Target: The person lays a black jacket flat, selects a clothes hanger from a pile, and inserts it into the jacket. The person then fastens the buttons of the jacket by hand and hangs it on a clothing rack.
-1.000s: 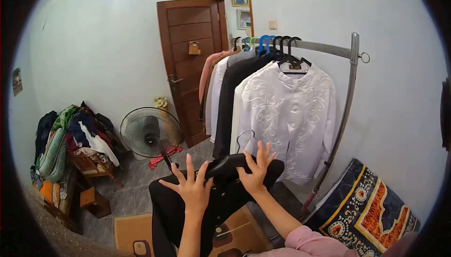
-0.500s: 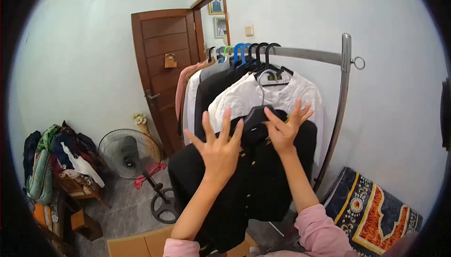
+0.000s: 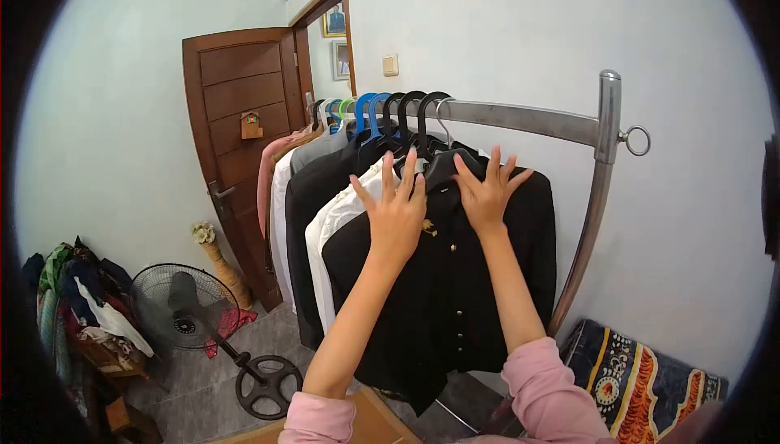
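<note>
A black jacket (image 3: 406, 298) with gold buttons and a gold ornament on its chest hangs at the near end of the row. Its dark hanger (image 3: 439, 170) has a metal hook over the rail. By the left side of the collar is my left hand (image 3: 396, 216), its fingers spread and pointing up. My right hand (image 3: 486, 200) is at the hanger's right shoulder, a fingertip against it and the other fingers fanned out. Behind the jacket, a white garment (image 3: 318, 229) shows along its left edge.
A curved metal rail (image 3: 520, 116) carries several garments on black, blue and green hangers. At left stand a fan (image 3: 185, 302), a clothes pile (image 3: 89, 298) and a brown door (image 3: 244, 127). A patterned folded textile (image 3: 634, 379) lies at lower right.
The black jacket has moved up and back toward the rail with my hands, and its hook now sits over the rail. It covers most of the white garment. The view has shifted right.
</note>
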Demonstrator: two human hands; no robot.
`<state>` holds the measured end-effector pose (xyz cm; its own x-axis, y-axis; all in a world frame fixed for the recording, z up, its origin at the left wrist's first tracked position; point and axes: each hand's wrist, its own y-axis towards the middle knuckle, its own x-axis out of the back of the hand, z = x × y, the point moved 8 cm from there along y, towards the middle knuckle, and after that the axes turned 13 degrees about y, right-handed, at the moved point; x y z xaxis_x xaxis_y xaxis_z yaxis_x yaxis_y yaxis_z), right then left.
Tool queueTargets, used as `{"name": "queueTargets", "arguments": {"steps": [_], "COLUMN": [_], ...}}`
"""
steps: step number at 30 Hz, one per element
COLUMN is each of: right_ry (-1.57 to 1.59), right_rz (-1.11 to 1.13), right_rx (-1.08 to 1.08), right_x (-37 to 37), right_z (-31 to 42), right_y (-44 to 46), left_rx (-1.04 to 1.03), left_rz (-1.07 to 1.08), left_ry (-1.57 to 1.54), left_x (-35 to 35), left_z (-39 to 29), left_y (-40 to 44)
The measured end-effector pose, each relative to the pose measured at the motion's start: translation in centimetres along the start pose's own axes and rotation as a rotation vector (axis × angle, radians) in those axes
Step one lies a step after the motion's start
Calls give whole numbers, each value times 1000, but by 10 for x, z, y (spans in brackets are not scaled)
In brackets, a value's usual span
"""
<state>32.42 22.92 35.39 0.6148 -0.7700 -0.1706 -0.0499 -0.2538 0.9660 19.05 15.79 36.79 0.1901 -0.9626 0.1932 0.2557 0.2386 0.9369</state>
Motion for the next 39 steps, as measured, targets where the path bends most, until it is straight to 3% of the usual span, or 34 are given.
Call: {"name": "queueTargets", "arguments": {"steps": [2,5,10,14,18,19,21,23,24,25,26,28,30,32,34,35,36,39], "right_ry": [29,243,329,438,467,434,333,603,579,728,842,827,569,495,412,389,338,714], "right_rz": [39,84,188,264,193,287,900,1293,1438,1518,1309,1267,1097,408,507,808,1034,1491], "right_rx": [-138,-303,-391,-228,-169,-114,9,58,246,205,268,116,92,11,-35,-72,41,122], "right_x": [1,17,28,20,15,6,-28,-23,-2,16,31,23,4,2,-22,-42,-42,8], "right_z": [-7,-3,29,71,106,122,172,209,226,233,237,231,219,187,186,196,212,236], "right_y": [-20,-24,-41,-15,-1,-15,-86,-231,-278,-310,-328,-288,-173,-68,-69,-107,-154,-315], "left_rx": [-17,218,669,761,779,812,830,819,821,793,760,678,667,646,679,678,698,716], "left_rz": [57,105,199,303,143,98,115,168,172,198,220,327,383,444,478,485,496,537], "left_ry": [-34,-75,-214,-313,-319,-326,-362,-375,-373,-431,-487,-506,-502,-427,-434,-435,-419,-387], "left_x": [-8,6,10,-12,-13,-14,-17,-22,-24,-31,-36,-32,-21,-15,-15,-12,-10,-9], "left_z": [1,25,75,91,134,146,160,169,172,172,174,167,156,143,144,146,153,173], "left_y": [-25,-76,-203,-255,-236,-232,-225,-225,-231,-238,-241,-247,-253,-278,-294,-298,-302,-313]}}
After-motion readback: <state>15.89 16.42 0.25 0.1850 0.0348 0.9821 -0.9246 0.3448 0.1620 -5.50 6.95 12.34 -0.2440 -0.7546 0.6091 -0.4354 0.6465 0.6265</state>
